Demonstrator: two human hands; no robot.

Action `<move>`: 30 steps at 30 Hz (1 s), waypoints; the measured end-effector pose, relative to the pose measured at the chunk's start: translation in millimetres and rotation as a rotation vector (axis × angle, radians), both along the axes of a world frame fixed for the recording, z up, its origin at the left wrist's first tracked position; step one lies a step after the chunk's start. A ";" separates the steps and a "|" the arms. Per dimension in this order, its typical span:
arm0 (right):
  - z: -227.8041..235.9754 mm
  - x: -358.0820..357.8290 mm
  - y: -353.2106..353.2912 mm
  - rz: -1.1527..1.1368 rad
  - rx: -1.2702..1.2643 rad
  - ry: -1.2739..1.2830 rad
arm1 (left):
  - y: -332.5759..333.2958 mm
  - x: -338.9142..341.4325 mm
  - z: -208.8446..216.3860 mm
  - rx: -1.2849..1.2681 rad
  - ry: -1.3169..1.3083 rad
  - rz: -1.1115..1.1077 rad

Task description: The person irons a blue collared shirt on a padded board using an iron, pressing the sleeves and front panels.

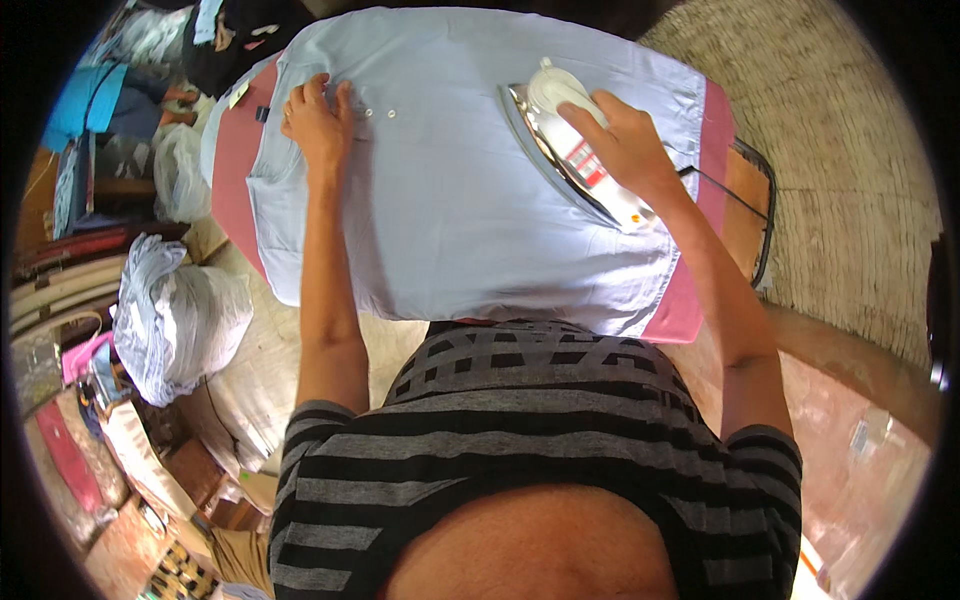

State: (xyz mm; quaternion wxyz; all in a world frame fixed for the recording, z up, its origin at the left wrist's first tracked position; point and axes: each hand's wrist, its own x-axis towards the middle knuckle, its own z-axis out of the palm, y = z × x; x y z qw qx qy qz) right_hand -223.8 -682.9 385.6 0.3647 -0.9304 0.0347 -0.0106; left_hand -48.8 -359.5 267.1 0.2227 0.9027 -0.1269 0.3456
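A light blue shirt (440, 190) is spread over a padded ironing board with a dusty red cover (237, 190). My right hand (625, 145) is closed round the handle of a white and red clothes iron (590, 165), which is on the right part of the shirt. The iron's metal edge shows along its left side; whether its whole sole touches the cloth I cannot tell. My left hand (320, 115) rests on the shirt's left part near the collar, fingers bent and apart. Small white buttons (391, 114) show just right of that hand.
A dark cord (725, 188) runs from the iron past the board's black metal frame (765, 215). Bagged clothes (185, 310) stand on the floor at the left. Behind them are shelves, plastic bags (182, 170) and a person's blue clothing (90, 95). Patterned flooring (810, 120) lies at the right.
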 end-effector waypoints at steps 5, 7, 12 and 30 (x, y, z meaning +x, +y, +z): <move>-8.9 11.3 2.0 -0.205 0.050 -0.013 | -111.1 -82.5 12.4 -0.351 0.228 -0.582; -12.6 4.7 0.5 -0.181 -0.006 -0.028 | -129.7 -98.1 -6.8 -0.158 0.252 -0.565; -10.7 -51.9 -20.5 -0.114 -0.221 -0.089 | -144.4 -116.1 -13.6 0.266 0.287 -0.551; 5.2 -74.5 -45.0 -0.548 0.253 0.082 | -143.1 -119.5 -13.7 0.262 0.280 -0.536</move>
